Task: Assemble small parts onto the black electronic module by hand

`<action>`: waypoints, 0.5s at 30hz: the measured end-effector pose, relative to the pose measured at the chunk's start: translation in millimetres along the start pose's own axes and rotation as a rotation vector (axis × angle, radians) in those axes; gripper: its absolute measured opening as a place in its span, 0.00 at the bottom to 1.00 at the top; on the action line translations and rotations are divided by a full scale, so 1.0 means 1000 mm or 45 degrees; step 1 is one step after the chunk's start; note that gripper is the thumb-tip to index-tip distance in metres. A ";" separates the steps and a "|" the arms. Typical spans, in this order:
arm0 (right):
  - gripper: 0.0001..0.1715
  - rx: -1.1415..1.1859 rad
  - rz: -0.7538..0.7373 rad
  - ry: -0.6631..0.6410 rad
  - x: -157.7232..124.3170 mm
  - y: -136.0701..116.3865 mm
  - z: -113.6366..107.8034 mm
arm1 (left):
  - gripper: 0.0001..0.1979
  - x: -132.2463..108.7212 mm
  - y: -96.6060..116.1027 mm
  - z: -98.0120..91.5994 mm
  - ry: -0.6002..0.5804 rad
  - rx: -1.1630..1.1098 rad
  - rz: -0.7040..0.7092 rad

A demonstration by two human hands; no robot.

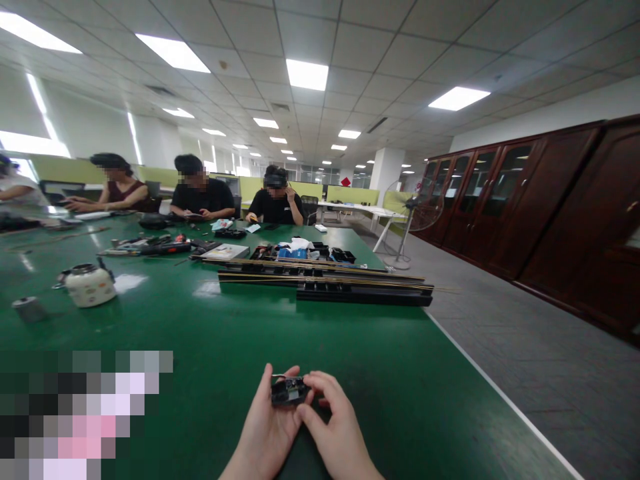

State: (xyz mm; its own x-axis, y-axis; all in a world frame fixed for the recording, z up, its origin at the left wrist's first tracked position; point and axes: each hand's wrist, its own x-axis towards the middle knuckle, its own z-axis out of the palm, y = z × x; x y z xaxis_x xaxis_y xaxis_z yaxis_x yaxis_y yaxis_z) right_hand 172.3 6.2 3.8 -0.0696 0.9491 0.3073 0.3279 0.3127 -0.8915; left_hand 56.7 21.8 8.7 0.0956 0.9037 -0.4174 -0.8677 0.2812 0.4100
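A small black plastic housing (pixel 287 395) with electronic parts showing inside rests in my left hand (pixel 267 423), whose fingers curl around its far side. A thin pale wire or strip runs along its upper edge. My right hand (pixel 337 420) grips the housing's right end between thumb and fingers. Both hands are close together just above the green table (pixel 210 353). The exact kind of device is too small to make out.
Long black rails (pixel 365 295) with thin brass-coloured rods lie across the table ahead. A white pot-like container (pixel 90 285) and a grey metal cylinder (pixel 29 309) stand at left. Tools (pixel 160 247) and a white box (pixel 225 252) lie farther back. Several people sit beyond.
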 end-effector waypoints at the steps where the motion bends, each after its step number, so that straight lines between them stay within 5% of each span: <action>1: 0.18 -0.013 0.006 -0.001 0.000 -0.001 -0.001 | 0.14 0.000 0.000 0.000 -0.006 -0.009 0.001; 15: 0.14 -0.035 0.043 -0.013 0.001 -0.005 -0.001 | 0.13 -0.003 -0.001 0.001 -0.087 0.049 -0.036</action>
State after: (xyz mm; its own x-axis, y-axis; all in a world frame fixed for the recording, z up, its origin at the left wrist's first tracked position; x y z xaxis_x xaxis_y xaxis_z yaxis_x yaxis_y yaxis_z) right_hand 171.2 5.5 8.6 -0.0676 0.9594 0.2738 0.3559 0.2796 -0.8917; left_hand 57.8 19.4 10.0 0.1541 0.9146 -0.3737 -0.8448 0.3181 0.4302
